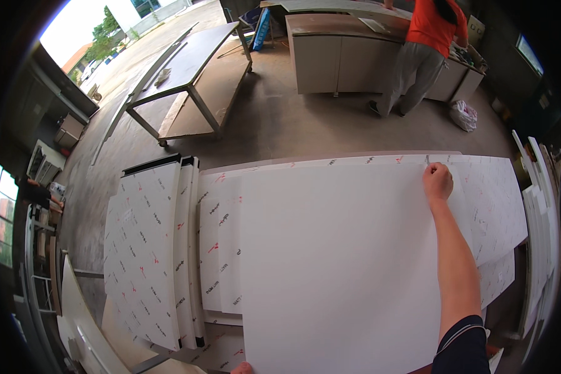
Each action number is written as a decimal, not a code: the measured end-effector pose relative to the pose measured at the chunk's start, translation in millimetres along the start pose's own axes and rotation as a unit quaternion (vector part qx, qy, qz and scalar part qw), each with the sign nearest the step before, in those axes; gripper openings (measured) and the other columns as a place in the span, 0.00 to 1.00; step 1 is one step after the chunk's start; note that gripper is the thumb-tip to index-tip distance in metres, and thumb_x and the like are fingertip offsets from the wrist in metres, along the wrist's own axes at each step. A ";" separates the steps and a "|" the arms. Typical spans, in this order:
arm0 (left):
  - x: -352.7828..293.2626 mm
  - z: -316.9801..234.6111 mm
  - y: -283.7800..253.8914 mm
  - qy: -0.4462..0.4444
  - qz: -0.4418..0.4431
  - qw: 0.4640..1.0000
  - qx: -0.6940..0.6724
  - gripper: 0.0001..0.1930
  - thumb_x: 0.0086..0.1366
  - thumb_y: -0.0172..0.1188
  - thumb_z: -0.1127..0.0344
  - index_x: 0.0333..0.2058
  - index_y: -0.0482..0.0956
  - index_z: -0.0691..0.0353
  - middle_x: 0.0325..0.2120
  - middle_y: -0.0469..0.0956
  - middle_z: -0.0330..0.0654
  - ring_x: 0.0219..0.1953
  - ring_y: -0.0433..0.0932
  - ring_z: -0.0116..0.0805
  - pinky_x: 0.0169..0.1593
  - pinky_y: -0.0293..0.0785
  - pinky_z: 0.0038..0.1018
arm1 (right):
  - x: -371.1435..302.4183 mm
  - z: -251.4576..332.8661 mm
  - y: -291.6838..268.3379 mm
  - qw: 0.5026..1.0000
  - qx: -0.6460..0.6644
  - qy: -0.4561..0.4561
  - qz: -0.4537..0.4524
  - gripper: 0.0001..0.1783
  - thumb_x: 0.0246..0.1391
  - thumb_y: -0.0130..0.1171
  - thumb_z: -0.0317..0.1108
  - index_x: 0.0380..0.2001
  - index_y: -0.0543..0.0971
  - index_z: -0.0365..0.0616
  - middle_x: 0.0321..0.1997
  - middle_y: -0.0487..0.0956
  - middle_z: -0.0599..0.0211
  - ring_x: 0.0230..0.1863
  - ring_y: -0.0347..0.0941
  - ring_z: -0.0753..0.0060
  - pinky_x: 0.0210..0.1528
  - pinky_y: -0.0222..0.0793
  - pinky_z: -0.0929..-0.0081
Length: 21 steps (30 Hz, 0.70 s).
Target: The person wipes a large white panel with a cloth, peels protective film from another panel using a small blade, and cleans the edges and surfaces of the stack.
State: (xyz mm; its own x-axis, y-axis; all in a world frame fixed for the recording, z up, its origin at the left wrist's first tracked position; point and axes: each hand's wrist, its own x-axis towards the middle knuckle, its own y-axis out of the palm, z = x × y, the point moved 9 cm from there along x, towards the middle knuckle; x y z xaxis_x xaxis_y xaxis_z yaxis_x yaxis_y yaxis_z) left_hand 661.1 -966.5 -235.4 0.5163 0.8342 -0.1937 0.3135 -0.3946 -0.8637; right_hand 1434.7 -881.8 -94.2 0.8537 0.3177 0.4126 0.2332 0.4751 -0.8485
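Observation:
A large plain white panel (pixel 336 262) lies in front of me on a stack of boards. My right hand (pixel 439 182) is closed at its far edge, near the far right corner, with the fingers curled over the edge. At the bottom of the view only a small part of my left hand (pixel 242 368) shows, gripping the panel's near left corner; most of that hand is cut off. Beneath the panel lie film-covered boards (pixel 221 243) with red and black print, jutting out to the left and right.
Left of the panel stands a stack of printed boards (pixel 144 249) with black edges. A wheeled table (pixel 187 62) is at the far left. Beyond, a person in an orange top (pixel 433 31) stands by a cabinet (pixel 343 59), near a white bag (pixel 463 116). Panels (pixel 539 224) lean at right.

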 end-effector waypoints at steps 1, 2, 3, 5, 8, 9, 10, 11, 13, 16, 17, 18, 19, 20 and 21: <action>-1.5 -3.2 2.9 0.000 -0.001 1.000 -0.008 0.18 0.55 0.48 0.72 0.46 0.71 0.70 0.34 0.73 0.53 0.36 0.70 0.53 0.38 0.66 0.44 | -13.0 23.6 0.9 1.000 0.013 -0.019 -0.004 0.07 0.48 0.53 0.34 0.22 0.79 0.47 0.32 0.79 0.62 0.35 0.75 0.55 0.37 0.71 0.61; -1.3 -7.7 3.9 0.001 0.000 1.000 -0.018 0.19 0.55 0.48 0.71 0.47 0.71 0.69 0.36 0.73 0.53 0.36 0.70 0.53 0.39 0.66 0.44 | -24.2 45.0 0.1 0.999 0.023 -0.037 -0.009 0.07 0.48 0.53 0.34 0.22 0.78 0.47 0.31 0.78 0.62 0.34 0.75 0.55 0.36 0.71 0.61; 2.1 -33.7 -0.9 0.122 -0.006 0.986 0.112 0.22 0.58 0.47 0.69 0.52 0.68 0.69 0.43 0.71 0.54 0.39 0.71 0.52 0.40 0.67 0.44 | -35.7 66.2 1.9 0.996 0.047 -0.065 -0.026 0.06 0.47 0.53 0.32 0.21 0.78 0.46 0.30 0.78 0.62 0.32 0.75 0.54 0.34 0.71 0.62; 19.2 -9.8 14.5 -0.098 0.181 0.974 -0.095 0.20 0.61 0.46 0.66 0.50 0.71 0.68 0.40 0.73 0.56 0.37 0.72 0.50 0.39 0.68 0.42 | -62.7 114.4 7.9 0.994 0.059 -0.092 -0.026 0.06 0.47 0.53 0.32 0.20 0.77 0.46 0.29 0.78 0.62 0.31 0.75 0.54 0.33 0.71 0.61; 26.5 -45.6 -25.5 -0.025 0.020 0.983 -0.183 0.17 0.67 0.45 0.58 0.38 0.78 0.66 0.26 0.75 0.57 0.29 0.75 0.49 0.35 0.71 0.38 | -109.4 197.8 17.8 0.988 0.086 -0.130 -0.004 0.06 0.46 0.53 0.32 0.19 0.77 0.46 0.27 0.77 0.62 0.29 0.75 0.54 0.31 0.70 0.61; 38.7 -50.0 -33.0 -0.092 0.101 0.961 -0.242 0.18 0.67 0.45 0.57 0.36 0.78 0.66 0.24 0.75 0.56 0.28 0.75 0.50 0.35 0.71 0.38 | -126.7 225.6 19.4 0.983 0.107 -0.152 -0.004 0.05 0.46 0.54 0.31 0.20 0.77 0.46 0.27 0.77 0.62 0.29 0.74 0.54 0.30 0.70 0.61; 40.4 -49.5 -30.1 -0.158 0.178 0.925 -0.296 0.19 0.68 0.46 0.55 0.34 0.79 0.66 0.22 0.75 0.56 0.26 0.76 0.50 0.34 0.71 0.38 | -143.7 256.8 20.9 0.975 0.133 -0.175 -0.004 0.05 0.46 0.54 0.31 0.20 0.76 0.45 0.27 0.76 0.62 0.29 0.74 0.54 0.30 0.70 0.61; 36.7 -46.8 -23.8 -0.133 0.185 0.930 -0.287 0.19 0.66 0.48 0.55 0.35 0.78 0.66 0.26 0.77 0.56 0.30 0.77 0.53 0.36 0.71 0.39 | -159.0 286.2 23.7 0.970 0.154 -0.190 0.003 0.05 0.45 0.54 0.31 0.20 0.77 0.45 0.27 0.76 0.62 0.29 0.74 0.55 0.30 0.70 0.62; 37.0 -49.0 -21.9 -0.113 0.230 0.925 -0.279 0.19 0.65 0.49 0.54 0.35 0.78 0.66 0.27 0.77 0.56 0.32 0.77 0.54 0.37 0.71 0.40 | -186.9 337.1 25.5 0.959 0.187 -0.212 0.021 0.05 0.45 0.54 0.31 0.21 0.77 0.44 0.28 0.76 0.62 0.29 0.74 0.56 0.30 0.71 0.63; 40.3 -50.5 -22.6 -0.110 0.302 0.899 -0.296 0.19 0.64 0.51 0.53 0.35 0.78 0.66 0.30 0.77 0.57 0.34 0.77 0.54 0.37 0.71 0.40 | -214.2 387.8 27.5 0.945 0.203 -0.244 0.078 0.05 0.46 0.54 0.31 0.22 0.78 0.44 0.28 0.76 0.63 0.29 0.74 0.56 0.31 0.71 0.64; 41.3 -51.6 -23.2 -0.113 0.310 0.893 -0.307 0.19 0.64 0.51 0.53 0.35 0.78 0.66 0.30 0.77 0.57 0.34 0.76 0.55 0.37 0.71 0.40 | -219.1 397.4 30.1 0.941 0.204 -0.253 0.099 0.05 0.46 0.54 0.31 0.23 0.78 0.44 0.29 0.76 0.63 0.29 0.75 0.57 0.31 0.71 0.64; 42.7 -52.3 -24.3 -0.117 0.317 0.886 -0.318 0.19 0.64 0.51 0.53 0.34 0.78 0.66 0.30 0.77 0.57 0.34 0.76 0.55 0.37 0.71 0.40 | -217.3 399.4 30.3 0.939 0.206 -0.256 0.101 0.04 0.46 0.55 0.30 0.23 0.78 0.44 0.28 0.76 0.63 0.29 0.74 0.57 0.31 0.71 0.65; 46.0 -54.2 -28.3 -0.103 0.319 0.886 -0.322 0.19 0.64 0.51 0.53 0.34 0.78 0.66 0.29 0.77 0.57 0.33 0.76 0.56 0.37 0.70 0.41 | -212.2 396.5 30.4 0.938 0.209 -0.258 0.105 0.04 0.45 0.55 0.30 0.24 0.78 0.45 0.28 0.76 0.63 0.29 0.74 0.57 0.31 0.71 0.65; 49.7 -56.6 -32.5 -0.090 0.320 0.885 -0.326 0.19 0.64 0.51 0.53 0.33 0.77 0.66 0.29 0.77 0.57 0.33 0.75 0.56 0.37 0.70 0.42 | -208.2 394.6 30.0 0.936 0.212 -0.259 0.109 0.04 0.45 0.55 0.30 0.24 0.79 0.45 0.28 0.76 0.64 0.29 0.74 0.57 0.31 0.71 0.65; 52.1 -58.3 -34.6 -0.077 0.321 0.884 -0.330 0.19 0.64 0.52 0.53 0.33 0.77 0.67 0.28 0.76 0.57 0.32 0.75 0.57 0.37 0.70 0.42 | -206.7 393.9 32.4 0.932 0.213 -0.262 0.133 0.03 0.45 0.56 0.29 0.25 0.79 0.46 0.27 0.76 0.64 0.29 0.74 0.57 0.31 0.70 0.65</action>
State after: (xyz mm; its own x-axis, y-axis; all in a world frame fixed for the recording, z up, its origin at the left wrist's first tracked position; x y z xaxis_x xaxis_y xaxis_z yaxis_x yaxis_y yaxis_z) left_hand 723.6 -931.8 -188.5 0.6580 0.3794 -0.6504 0.4182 -0.9024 -0.1033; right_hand 1082.3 -608.9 -76.3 0.4850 0.7746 0.4060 -0.2556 0.5695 -0.7813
